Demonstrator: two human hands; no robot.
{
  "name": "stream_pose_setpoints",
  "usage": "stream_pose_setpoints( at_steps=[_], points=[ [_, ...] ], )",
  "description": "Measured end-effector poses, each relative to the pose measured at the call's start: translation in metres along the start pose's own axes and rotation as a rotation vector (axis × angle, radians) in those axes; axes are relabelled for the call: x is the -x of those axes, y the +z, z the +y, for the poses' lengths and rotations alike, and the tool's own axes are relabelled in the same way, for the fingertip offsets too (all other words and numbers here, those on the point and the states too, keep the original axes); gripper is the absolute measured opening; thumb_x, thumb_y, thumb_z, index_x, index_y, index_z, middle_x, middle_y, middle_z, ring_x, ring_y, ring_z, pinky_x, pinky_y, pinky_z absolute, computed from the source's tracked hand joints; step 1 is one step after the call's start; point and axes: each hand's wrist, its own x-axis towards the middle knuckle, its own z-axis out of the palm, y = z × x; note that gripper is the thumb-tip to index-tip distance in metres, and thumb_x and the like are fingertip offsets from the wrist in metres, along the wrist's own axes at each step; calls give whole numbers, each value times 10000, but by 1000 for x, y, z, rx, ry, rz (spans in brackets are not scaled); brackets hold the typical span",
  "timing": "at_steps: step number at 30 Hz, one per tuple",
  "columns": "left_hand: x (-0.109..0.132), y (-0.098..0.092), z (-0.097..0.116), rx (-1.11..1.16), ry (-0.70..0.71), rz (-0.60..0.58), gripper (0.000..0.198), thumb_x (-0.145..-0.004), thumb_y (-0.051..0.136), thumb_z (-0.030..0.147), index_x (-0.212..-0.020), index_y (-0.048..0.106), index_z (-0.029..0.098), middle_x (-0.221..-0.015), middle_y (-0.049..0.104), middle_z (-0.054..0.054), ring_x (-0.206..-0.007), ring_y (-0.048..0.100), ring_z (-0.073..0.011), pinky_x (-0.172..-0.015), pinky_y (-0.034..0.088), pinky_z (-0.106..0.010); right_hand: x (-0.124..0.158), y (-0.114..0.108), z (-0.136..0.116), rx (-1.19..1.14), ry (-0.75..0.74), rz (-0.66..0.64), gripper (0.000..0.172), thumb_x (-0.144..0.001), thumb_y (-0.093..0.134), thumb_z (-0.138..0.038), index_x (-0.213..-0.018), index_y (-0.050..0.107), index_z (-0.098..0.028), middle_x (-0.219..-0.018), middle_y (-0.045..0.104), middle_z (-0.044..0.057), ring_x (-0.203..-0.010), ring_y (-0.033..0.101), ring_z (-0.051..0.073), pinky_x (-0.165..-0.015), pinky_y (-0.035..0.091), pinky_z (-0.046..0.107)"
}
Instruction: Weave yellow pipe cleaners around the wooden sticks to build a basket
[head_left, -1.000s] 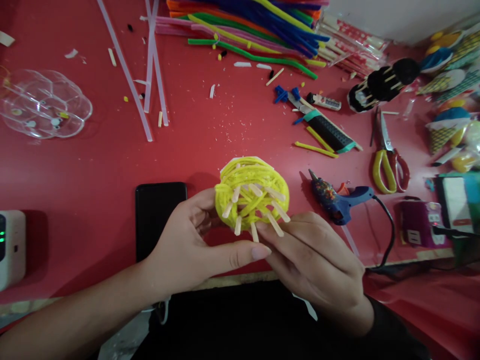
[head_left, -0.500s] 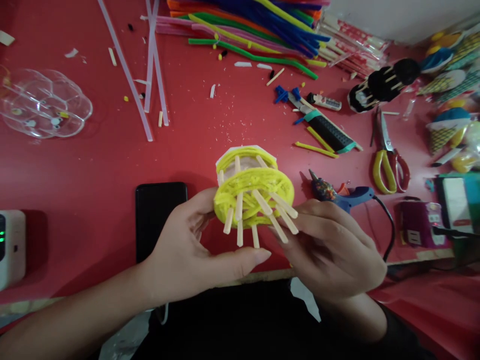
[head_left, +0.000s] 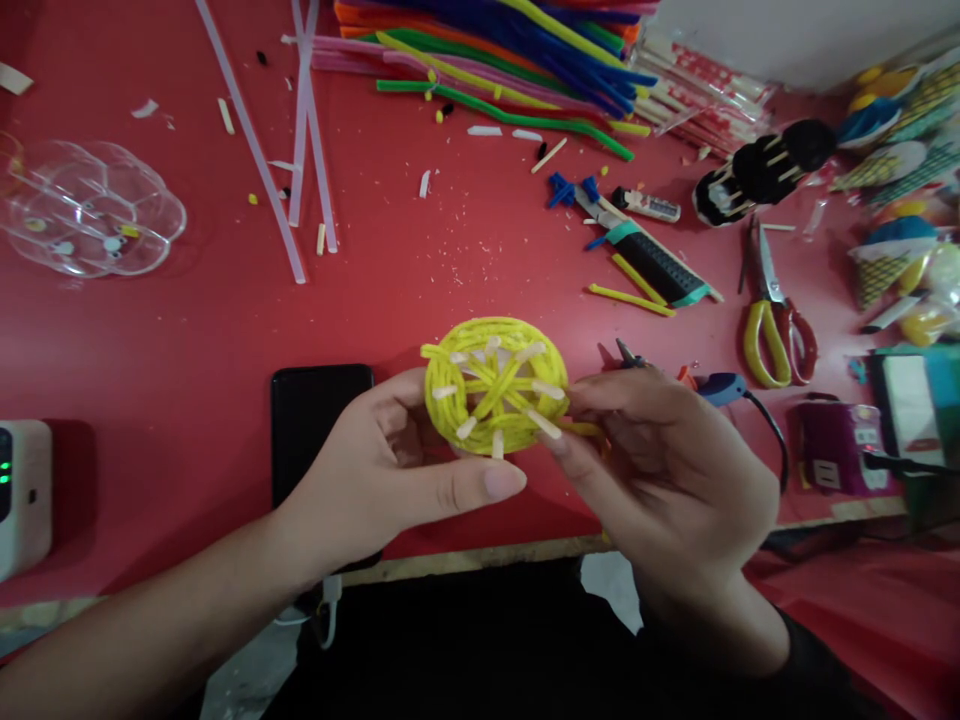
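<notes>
A round craft of wound yellow pipe cleaner with wooden sticks poking out of it is held up over the table, its stick ends facing me. Strands cross in its middle like a star. My left hand grips it from the left, thumb along the bottom and the other fingers partly hidden behind. My right hand is closed at its right edge, thumb and fingertips pinching near a stick. A loose yellow pipe cleaner strand runs from the craft into those fingers.
Behind my right hand lies a glue gun, partly covered. Scissors and a box cutter lie to the right. A phone sits beside my left hand. Coloured pipe cleaners and a clear tray are further back.
The craft has tilted so its stick ends now point toward me and its far tier is hidden. My right hand has shifted slightly, covering more of the glue gun.
</notes>
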Motion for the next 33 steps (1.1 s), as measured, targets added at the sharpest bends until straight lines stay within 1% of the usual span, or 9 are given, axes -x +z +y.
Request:
stream_pose_setpoints(
  at_steps=[4, 7, 10, 13, 17, 22, 27, 30, 33],
  points=[
    [-3, -2, -1, 40, 16, -40, 283, -711, 940, 187, -953, 823, 276, -818, 801, 13, -731, 762, -162, -599, 629, -211, -11, 1, -1, -40, -8, 7, 223, -927, 735, -173, -1114, 682, -282, -937, 719, 58, -820, 708, 215, -618, 624, 350],
    [-5, -3, -2, 59, 17, -53, 284, -707, 939, 162, -940, 820, 274, -792, 784, 20, -747, 763, -160, -586, 625, -192, -16, 2, 1, -62, -65, 1, 215, -903, 751, -149, -1089, 700, -245, -947, 711, 47, -825, 688, 194, -608, 601, 323],
    [-5, -4, -4, 73, 47, -58, 329, -678, 941, 97, -941, 821, 256, -755, 753, 28, -773, 753, -147, -624, 637, -172, -17, 3, 5, -43, -103, 12, 187, -899, 749, -150, -1059, 725, -244, -987, 698, 41, -875, 682, 184, -644, 596, 315],
    [-5, -5, -5, 139, 39, -72, 345, -692, 941, 108, -983, 818, 245, -825, 764, 29, -737, 721, -108, -652, 663, -181, -15, 6, 11, -45, -119, 23, 157, -893, 762, -180, -1031, 746, -255, -985, 698, 27, -849, 679, 170, -641, 584, 309],
    [-3, -5, -6, 168, -65, -27, 167, -827, 879, 241, -980, 812, 228, -888, 781, 13, -738, 721, -98, -652, 689, -215, -11, 9, 16, 18, -161, 92, 133, -874, 790, -203, -995, 751, -242, -938, 702, 20, -805, 669, 162, -624, 582, 307],
    [-3, -5, -10, 126, -40, 4, 208, -829, 867, 162, -1010, 802, 242, -860, 781, 40, -705, 725, -81, -644, 685, -187, -9, 10, 15, 100, -252, 136, 127, -874, 785, -145, -972, 734, -208, -880, 682, 11, -770, 650, 137, -650, 596, 285],
    [-3, -5, -12, 106, -47, 11, 137, -841, 855, 151, -944, 804, 225, -783, 783, 54, -634, 724, -61, -634, 665, -146, -6, 10, 9, 139, -287, 96, 191, -913, 722, -72, -1053, 727, -202, -853, 694, -1, -735, 634, 121, -641, 592, 264],
    [-3, -5, -12, 119, -53, 10, 125, -866, 830, 140, -951, 807, 229, -773, 794, 59, -628, 735, -54, -634, 652, -124, -4, 9, 7, 141, -323, 73, 242, -923, 700, -50, -1121, 724, -186, -846, 654, 4, -730, 613, 124, -631, 586, 277],
    [-4, -3, -12, 137, -43, 2, 169, -875, 822, 137, -996, 819, 256, -811, 815, 59, -682, 760, -58, -683, 654, -124, -3, 7, 7, 192, -362, 35, 234, -911, 708, -34, -1107, 734, -158, -807, 597, -5, -703, 586, 112, -608, 555, 269]
  ],
)
